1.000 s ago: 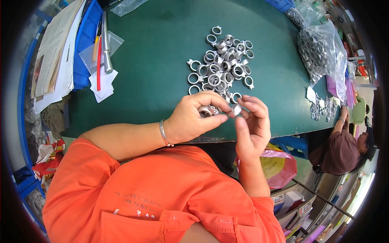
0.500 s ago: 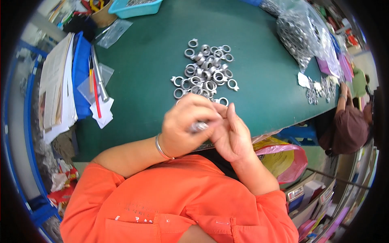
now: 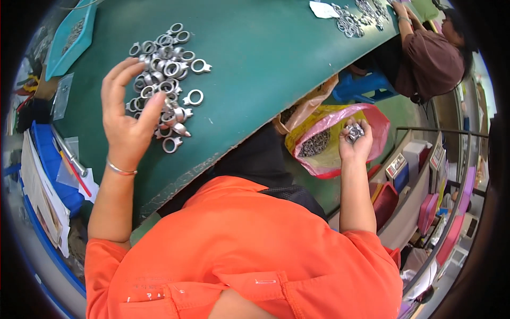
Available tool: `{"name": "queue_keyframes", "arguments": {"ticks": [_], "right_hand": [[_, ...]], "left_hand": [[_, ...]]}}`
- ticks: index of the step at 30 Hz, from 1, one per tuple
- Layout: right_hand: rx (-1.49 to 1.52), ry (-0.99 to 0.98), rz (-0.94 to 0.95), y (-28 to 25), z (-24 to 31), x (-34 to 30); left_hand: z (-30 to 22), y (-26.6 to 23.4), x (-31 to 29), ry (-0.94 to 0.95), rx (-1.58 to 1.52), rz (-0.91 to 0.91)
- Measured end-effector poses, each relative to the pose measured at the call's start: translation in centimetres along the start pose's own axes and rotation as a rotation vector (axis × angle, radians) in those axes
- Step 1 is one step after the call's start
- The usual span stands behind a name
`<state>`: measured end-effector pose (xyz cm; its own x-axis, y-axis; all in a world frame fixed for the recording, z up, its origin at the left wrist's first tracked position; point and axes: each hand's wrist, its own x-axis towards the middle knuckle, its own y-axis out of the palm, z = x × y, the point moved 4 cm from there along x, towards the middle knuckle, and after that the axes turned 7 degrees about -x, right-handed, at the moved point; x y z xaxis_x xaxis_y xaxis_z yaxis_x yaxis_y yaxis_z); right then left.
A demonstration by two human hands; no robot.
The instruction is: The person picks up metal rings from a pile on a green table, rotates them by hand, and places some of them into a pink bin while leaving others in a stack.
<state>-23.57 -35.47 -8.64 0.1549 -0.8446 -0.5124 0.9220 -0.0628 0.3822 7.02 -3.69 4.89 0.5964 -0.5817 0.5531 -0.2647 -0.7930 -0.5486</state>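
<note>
A loose pile of grey metal rings with small lugs [image 3: 172, 69] lies on the green table. My left hand [image 3: 123, 119] is at the pile's left side, thumb and fingers spread around its edge, and I see nothing held in it. Away to the right, my right hand [image 3: 357, 150] is palm up with fingers curled around a few shiny metal pieces [image 3: 353, 133]; their exact shape is partly covered. It is over the right part of an open pink-and-yellow bag [image 3: 378, 125], which has many small metal rings [image 3: 315, 144] inside.
A turquoise basket [image 3: 79, 45] stands far left, near papers [image 3: 45, 186] and a blue tray [image 3: 45, 143]. A co-worker [image 3: 430, 64] sits far right by more metal parts [image 3: 350, 24]. A blue stool [image 3: 366, 87] and shelving [image 3: 409, 181] are right of the table.
My hands were together in front of the pile. Now they are apart: the left has gone to the pile and the right to the bag. The view has turned right.
</note>
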Motion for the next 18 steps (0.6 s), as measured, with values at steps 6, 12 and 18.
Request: {"name": "queue_keyframes", "arguments": {"ticks": [6, 12, 18], "right_hand": [[-0.766, -0.381, -0.246, -12.1, 1.1, 8.9], [-0.98, -1.107, 0.578, 12.1, -1.4, -7.4], [-1.117, -1.425, 1.26, 23.2, -8.8, -15.2]], "left_hand": [[0.2, 1.3, -2.2, 0.03, 0.121, 0.332], [0.5, 2.7, -4.4, -0.084, 0.335, 0.428], [1.2, 3.3, -3.0, -0.117, 0.325, 0.247]]}}
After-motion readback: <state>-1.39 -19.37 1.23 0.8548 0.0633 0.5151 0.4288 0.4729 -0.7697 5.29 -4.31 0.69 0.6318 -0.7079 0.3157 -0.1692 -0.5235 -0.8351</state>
